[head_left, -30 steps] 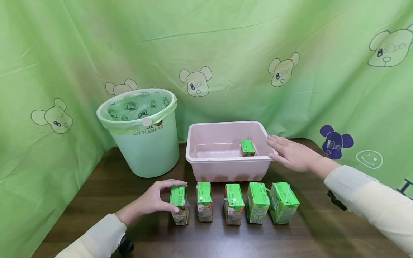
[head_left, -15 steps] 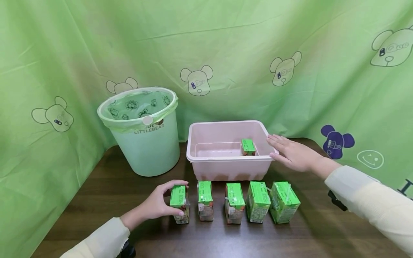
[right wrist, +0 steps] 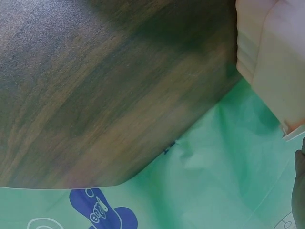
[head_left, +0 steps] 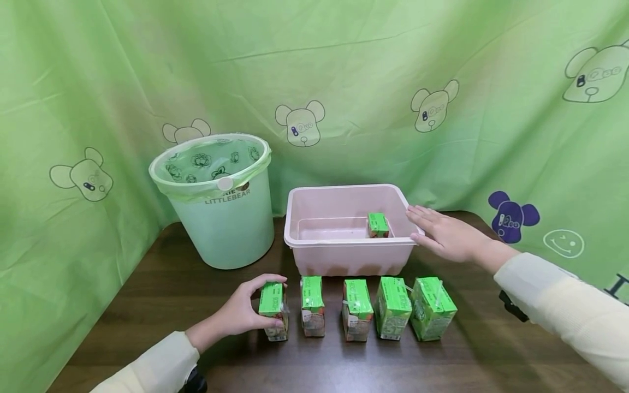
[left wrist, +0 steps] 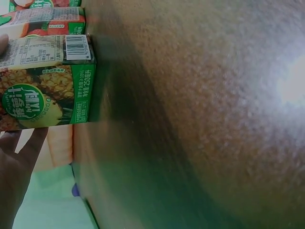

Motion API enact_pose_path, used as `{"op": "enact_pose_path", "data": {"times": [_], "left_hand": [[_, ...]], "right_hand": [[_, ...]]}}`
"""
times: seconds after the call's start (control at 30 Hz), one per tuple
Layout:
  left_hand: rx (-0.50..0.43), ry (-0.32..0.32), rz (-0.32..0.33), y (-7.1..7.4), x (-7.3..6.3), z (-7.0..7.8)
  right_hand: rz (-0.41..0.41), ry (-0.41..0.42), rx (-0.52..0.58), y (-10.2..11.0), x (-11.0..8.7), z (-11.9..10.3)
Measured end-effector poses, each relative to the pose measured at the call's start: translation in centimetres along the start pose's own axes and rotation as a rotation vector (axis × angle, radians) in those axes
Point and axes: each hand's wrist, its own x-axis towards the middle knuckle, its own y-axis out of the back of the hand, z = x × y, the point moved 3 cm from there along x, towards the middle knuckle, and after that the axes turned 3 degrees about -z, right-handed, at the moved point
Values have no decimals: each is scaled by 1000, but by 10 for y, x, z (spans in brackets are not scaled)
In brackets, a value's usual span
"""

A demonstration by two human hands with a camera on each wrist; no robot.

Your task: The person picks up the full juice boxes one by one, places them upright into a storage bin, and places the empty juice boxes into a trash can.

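At the left end of a row of juice boxes, my left hand (head_left: 236,311) holds a pineapple juice box (head_left: 272,299) between thumb and fingers. The box stands upright on the table. Its pineapple picture and barcode show in the left wrist view, where the pineapple juice box (left wrist: 43,90) has fingers behind it. My right hand (head_left: 449,234) lies with straight fingers on the right rim of a pink plastic bin (head_left: 354,256). Inside that bin, toward the right, is another green-topped juice box (head_left: 377,225). The right wrist view shows just a sliver of the right hand (right wrist: 299,183) at its edge.
Several more juice boxes, such as a red-sided juice box (head_left: 312,308) and a green juice box (head_left: 432,311), stand in line before the bin. A mint trash can (head_left: 231,229) with a liner stands back left. A green printed cloth (head_left: 344,71) hangs behind the brown table (head_left: 245,365).
My left hand has shifted slightly right, its thumb reaching further across the front of the pineapple juice box. The right hand keeps its place on the bin's rim.
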Motion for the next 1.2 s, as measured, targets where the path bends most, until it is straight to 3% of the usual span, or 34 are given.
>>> {"op": "enact_pose_path", "data": {"times": [0.3,0.57,1.2], "left_hand": [[61,-34,40,4,-1,2],[63,-67,54,17,3,16],[66,-153,70,52,37,60]], "right_hand": [[-3,-6,2,1,0,-2],[0,-6,3,2,0,-2],[-13,-21,5,2,0,-3]]}}
